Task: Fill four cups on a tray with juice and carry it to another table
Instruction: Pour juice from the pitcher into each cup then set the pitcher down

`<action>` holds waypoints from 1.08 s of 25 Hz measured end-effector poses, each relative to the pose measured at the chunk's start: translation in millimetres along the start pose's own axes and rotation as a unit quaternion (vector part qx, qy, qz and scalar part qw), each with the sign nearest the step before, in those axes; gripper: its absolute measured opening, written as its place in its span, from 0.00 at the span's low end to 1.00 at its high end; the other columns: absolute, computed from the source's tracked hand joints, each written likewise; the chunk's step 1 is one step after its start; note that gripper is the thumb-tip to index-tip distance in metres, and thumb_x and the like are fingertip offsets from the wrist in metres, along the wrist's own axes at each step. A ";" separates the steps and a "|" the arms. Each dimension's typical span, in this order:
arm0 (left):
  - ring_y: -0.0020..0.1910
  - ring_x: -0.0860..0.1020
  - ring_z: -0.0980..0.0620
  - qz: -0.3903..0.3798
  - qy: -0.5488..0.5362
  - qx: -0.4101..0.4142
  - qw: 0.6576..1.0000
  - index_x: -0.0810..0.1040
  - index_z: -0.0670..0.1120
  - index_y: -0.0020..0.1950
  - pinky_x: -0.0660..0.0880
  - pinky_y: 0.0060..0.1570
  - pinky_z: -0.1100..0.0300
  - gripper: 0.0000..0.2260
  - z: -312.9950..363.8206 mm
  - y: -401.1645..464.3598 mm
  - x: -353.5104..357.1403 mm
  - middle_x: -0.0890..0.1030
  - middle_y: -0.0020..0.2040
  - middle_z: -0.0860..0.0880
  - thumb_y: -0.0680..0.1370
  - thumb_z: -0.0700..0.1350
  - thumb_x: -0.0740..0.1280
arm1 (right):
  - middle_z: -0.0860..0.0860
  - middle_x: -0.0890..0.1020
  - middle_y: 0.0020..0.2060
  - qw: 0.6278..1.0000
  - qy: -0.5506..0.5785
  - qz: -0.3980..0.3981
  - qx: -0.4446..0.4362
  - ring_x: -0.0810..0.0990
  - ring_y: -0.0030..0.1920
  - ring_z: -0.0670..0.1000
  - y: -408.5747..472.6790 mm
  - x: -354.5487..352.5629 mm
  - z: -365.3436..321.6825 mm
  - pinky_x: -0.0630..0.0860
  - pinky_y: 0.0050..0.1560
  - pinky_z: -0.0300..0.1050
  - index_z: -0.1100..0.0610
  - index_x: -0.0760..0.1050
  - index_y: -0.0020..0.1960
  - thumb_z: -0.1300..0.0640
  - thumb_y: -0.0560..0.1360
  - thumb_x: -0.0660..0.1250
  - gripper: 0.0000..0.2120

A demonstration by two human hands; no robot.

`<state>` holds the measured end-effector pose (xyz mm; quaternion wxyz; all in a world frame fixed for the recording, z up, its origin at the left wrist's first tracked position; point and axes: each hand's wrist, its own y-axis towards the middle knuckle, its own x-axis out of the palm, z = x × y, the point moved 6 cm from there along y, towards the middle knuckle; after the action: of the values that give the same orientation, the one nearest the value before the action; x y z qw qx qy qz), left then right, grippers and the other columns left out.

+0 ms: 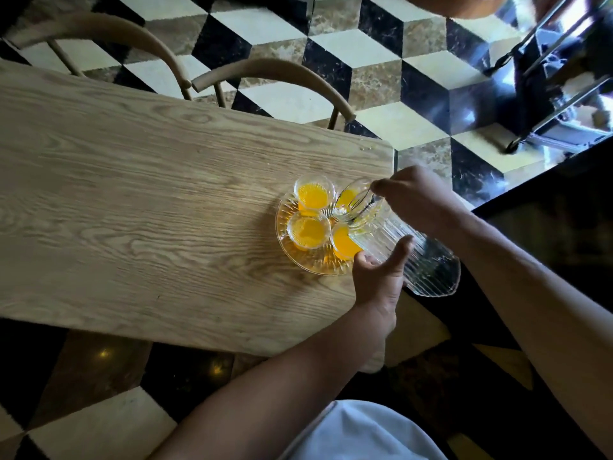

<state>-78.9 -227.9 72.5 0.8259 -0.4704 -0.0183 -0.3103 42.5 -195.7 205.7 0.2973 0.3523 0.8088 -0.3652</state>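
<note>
A round glass tray (292, 257) sits near the right end of the wooden table (132, 180). On it stand several small glass cups holding orange juice: one at the back left (311, 194), one at the front left (306, 232), one at the back right (346, 198) and one at the front right (343, 244). A ribbed glass pitcher (414, 254) is tipped over the right-hand cups and looks nearly drained. My right hand (418, 197) grips the pitcher near its mouth. My left hand (381, 277) supports the pitcher's body from below, thumb up along its side.
Two wooden chairs (275, 74) stand along the table's far side. The floor is a black, white and brown cube-pattern tile (365, 48). A dark metal cart (557, 94) stands at the upper right. A dark counter edge (544, 200) runs along the right.
</note>
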 end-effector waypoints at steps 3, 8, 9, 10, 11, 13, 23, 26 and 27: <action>0.45 0.69 0.51 -0.010 0.056 0.057 0.997 0.70 0.46 0.52 0.78 0.45 0.55 0.45 -10.2 -9.0 3.5 0.70 0.47 0.49 0.48 0.69 0.83 | 0.56 0.73 0.30 0.997 0.074 0.012 0.010 0.69 0.33 0.53 -15.0 -11.5 21.1 0.66 0.37 0.49 0.57 0.71 0.32 0.50 0.76 0.69 0.18; 0.46 0.79 0.55 0.003 0.114 0.137 0.984 0.72 0.44 0.61 0.79 0.50 0.65 0.38 -31.1 -30.2 2.8 0.80 0.54 0.48 0.60 0.56 0.86 | 0.54 0.72 0.28 0.994 0.105 0.004 -0.004 0.68 0.31 0.53 -48.1 -15.0 46.3 0.66 0.36 0.51 0.55 0.72 0.34 0.43 0.73 0.66 0.17; 0.51 0.82 0.52 0.014 0.125 0.154 0.980 0.73 0.46 0.62 0.81 0.56 0.58 0.43 -34.7 -37.4 0.9 0.82 0.57 0.48 0.55 0.63 0.85 | 0.54 0.72 0.28 0.994 0.109 0.002 -0.004 0.69 0.31 0.53 -55.8 -14.0 49.4 0.66 0.36 0.51 0.55 0.71 0.33 0.42 0.72 0.65 0.18; 0.54 0.84 0.50 0.032 0.135 0.166 0.976 0.73 0.48 0.62 0.81 0.58 0.52 0.47 -39.8 -42.6 -2.7 0.83 0.58 0.47 0.52 0.68 0.83 | 0.54 0.72 0.28 0.993 0.115 0.001 -0.005 0.69 0.30 0.53 -63.3 -12.4 51.7 0.66 0.36 0.50 0.54 0.71 0.32 0.41 0.71 0.64 0.18; 0.55 0.84 0.49 0.049 0.153 0.177 0.971 0.73 0.48 0.62 0.82 0.58 0.49 0.48 -44.0 -46.5 -7.8 0.84 0.57 0.47 0.50 0.71 0.81 | 0.53 0.72 0.27 0.993 0.119 0.000 -0.006 0.69 0.30 0.53 -70.2 -9.2 52.8 0.66 0.36 0.50 0.54 0.70 0.31 0.41 0.70 0.64 0.19; 0.53 0.84 0.49 0.078 0.195 0.200 0.957 0.73 0.47 0.61 0.81 0.56 0.49 0.50 -46.9 -52.5 -20.6 0.84 0.56 0.47 0.48 0.75 0.78 | 0.54 0.72 0.28 0.993 0.114 -0.007 -0.020 0.69 0.30 0.53 -83.2 -0.9 51.7 0.66 0.36 0.49 0.58 0.71 0.31 0.42 0.74 0.65 0.22; 0.46 0.86 0.47 0.130 0.253 0.224 0.932 0.79 0.42 0.56 0.82 0.51 0.44 0.45 -21.0 -67.3 -123.0 0.87 0.49 0.42 0.52 0.71 0.82 | 0.53 0.70 0.28 0.972 0.187 -0.111 -0.083 0.65 0.28 0.51 -121.3 61.4 -0.5 0.64 0.34 0.47 0.56 0.71 0.34 0.46 0.80 0.62 0.20; 0.42 0.84 0.55 0.105 0.252 0.242 0.931 0.80 0.42 0.54 0.82 0.47 0.53 0.35 9.3 -69.7 -154.7 0.87 0.46 0.47 0.56 0.61 0.85 | 0.52 0.73 0.28 0.962 0.218 -0.137 -0.095 0.69 0.29 0.51 -125.8 78.4 -26.7 0.67 0.35 0.46 0.57 0.73 0.37 0.49 0.79 0.61 0.16; 0.42 0.84 0.57 0.095 0.248 0.244 0.933 0.79 0.42 0.55 0.81 0.45 0.58 0.32 20.3 -70.0 -164.3 0.87 0.45 0.49 0.58 0.55 0.85 | 0.51 0.74 0.26 0.958 0.227 -0.145 -0.098 0.70 0.28 0.50 -125.5 83.7 -35.8 0.68 0.34 0.45 0.57 0.74 0.36 0.50 0.79 0.61 0.16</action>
<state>-243.2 -156.1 84.4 0.9193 -0.1616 0.1566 -0.3229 -112.3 -198.4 211.7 0.0829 0.2743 0.9292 -0.2334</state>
